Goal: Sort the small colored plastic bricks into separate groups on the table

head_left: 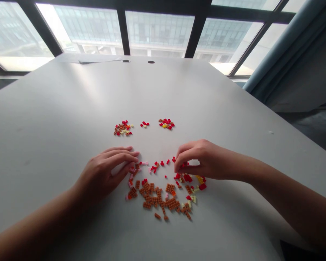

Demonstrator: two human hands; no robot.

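Observation:
Small toy building bricks lie in a rough ring between my hands. Brown bricks (152, 199) fill its near side, and red bricks (188, 178) gather at the right. Pink bricks (130, 177) line the left edge. My left hand (110, 166) rests on the table with its fingers stretched out, their tips beside the pink and brown bricks. Over the red bricks, my right hand (191, 159) has thumb and fingertips brought together in a pinch. Whatever lies between those fingertips is hidden. Pale yellow bricks (193, 199) lie below it to the right.
Farther back on the white table (152, 94) are a mixed pile of bricks (122, 128), a few red pieces (144, 124) and another pile (166, 123). Two round holes sit near the far edge, before the windows. A blue curtain (285, 47) hangs at the right.

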